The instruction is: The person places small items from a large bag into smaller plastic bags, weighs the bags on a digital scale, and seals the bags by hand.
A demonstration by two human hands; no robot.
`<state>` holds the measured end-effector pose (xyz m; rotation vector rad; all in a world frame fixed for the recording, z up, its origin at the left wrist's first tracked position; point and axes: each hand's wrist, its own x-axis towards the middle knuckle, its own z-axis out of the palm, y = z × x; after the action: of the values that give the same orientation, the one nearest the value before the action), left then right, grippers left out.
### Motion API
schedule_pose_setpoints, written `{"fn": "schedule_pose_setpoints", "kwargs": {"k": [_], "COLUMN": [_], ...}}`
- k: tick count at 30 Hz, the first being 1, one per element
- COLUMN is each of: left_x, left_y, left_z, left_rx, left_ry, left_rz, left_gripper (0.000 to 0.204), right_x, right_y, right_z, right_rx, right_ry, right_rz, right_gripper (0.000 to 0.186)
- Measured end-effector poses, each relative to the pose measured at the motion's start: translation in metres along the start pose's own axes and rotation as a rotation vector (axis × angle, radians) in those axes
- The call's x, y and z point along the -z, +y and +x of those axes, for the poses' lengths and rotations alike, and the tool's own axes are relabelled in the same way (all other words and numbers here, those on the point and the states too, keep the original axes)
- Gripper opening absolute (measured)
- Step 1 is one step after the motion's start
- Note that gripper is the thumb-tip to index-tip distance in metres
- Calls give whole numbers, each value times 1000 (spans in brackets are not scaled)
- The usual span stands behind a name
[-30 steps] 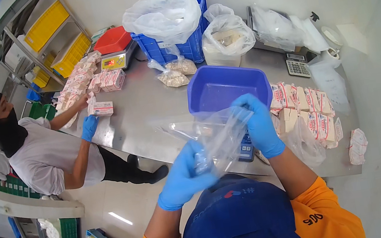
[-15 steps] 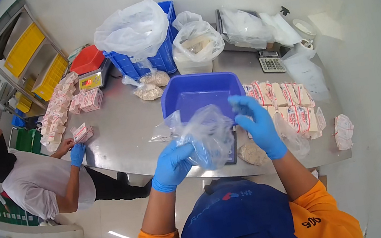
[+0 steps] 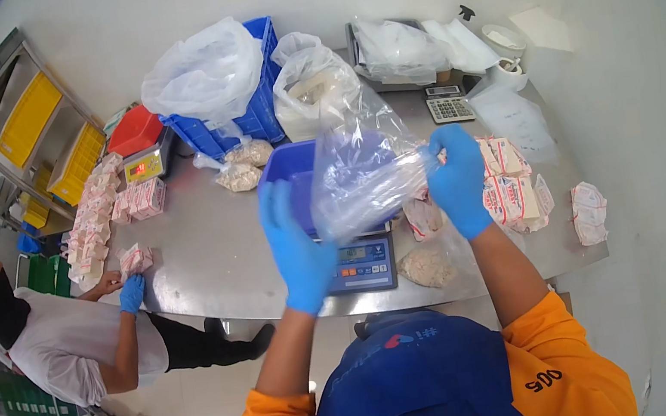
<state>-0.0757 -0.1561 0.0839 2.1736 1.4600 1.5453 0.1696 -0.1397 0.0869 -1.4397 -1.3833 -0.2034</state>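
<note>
In the head view, the person's right hand (image 3: 457,179) is closed tight, pinching one bunched end of a clear plastic bag (image 3: 365,164). The left hand (image 3: 298,248) is open, with its fingers pointing up and a bit blurry. It is right beside the bag's lower left edge, but I cannot tell if it touches it.

The bag is up in the air between the two hands, in front of the purple tub (image 3: 283,169) and above the blue scale (image 3: 361,266) on the desk (image 3: 214,253). A small bag of pale bits (image 3: 424,267) lies right of the scale, and paper-wrapped packs (image 3: 509,196) are past the right hand.

The step now looks like spreading the bag out. I think the next move calls for the left hand to get a good grip on the loose edge.

The bunched end points right. The bag fans out to the left, with one corner up high. Its long folds run from the right hand leftward and a little down. I cannot tell which end is the mouth.
</note>
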Motion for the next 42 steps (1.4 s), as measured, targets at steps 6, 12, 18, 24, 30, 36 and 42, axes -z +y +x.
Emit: {"fn": "schedule_pose_setpoints", "kwargs": {"k": [6,12,18,24,30,36,42], "left_x": [14,23,20,14,-49,-23,-25], "left_y": [-3,-15,51,26,-45,-44,28], "left_z": [-1,30,39,42,24,15,-6], "left_rx": [-432,19,-238,-150,-140,-77,-157], "left_ry": [-439,-459,-488,-644,-522,-298,-284], "left_rz": [174,250,80,101,81,168,-139], "left_gripper": [38,58,76,68,44,40,40], "right_x": [3,7,-49,-78,-148,-46,122], "right_y": [69,-52,-36,-17,15,-37,70], "right_z": [-16,-10,18,43,-34,20,5], "right_rx": [66,454,587,683,439,268,-384], "right_ry": [-270,-385,-504,-754,-1043,-1099,-543], "right_rz": [25,-124,95,-118,-241,337,312], "right_gripper": [46,67,20,26,30,28,42]}}
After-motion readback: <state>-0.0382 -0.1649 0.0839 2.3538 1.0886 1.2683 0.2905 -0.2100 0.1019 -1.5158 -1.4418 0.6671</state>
